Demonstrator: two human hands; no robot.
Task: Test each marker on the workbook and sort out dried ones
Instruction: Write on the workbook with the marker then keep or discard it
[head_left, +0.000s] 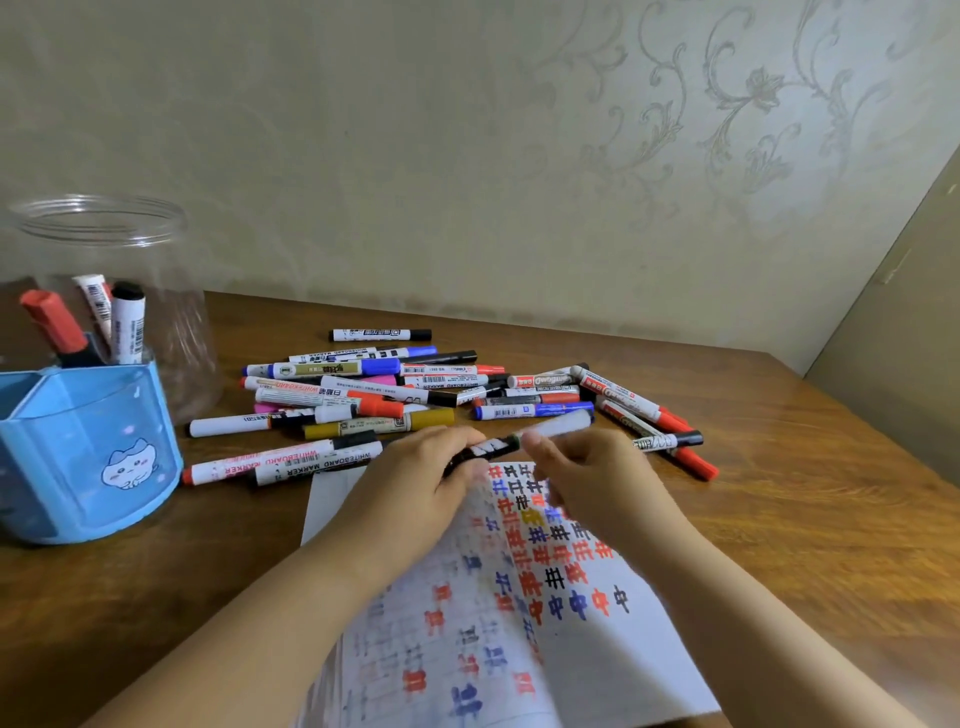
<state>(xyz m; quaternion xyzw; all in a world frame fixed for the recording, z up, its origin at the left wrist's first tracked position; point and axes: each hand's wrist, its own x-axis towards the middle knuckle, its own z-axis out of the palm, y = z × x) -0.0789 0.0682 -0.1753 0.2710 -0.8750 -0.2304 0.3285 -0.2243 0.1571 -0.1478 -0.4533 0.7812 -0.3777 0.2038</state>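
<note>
Just above the top edge of the workbook (524, 613), both hands grip one marker (519, 441) between them: the left hand (415, 467) is curled round its dark end and the right hand (587, 467) pinches its white barrel. Beyond them a loose pile of markers (415, 384) lies on the wooden table (805, 519), and at the left a blue pen holder (83, 457) with a few markers upright in it stands in front of a clear plastic jar (104, 244).
</note>
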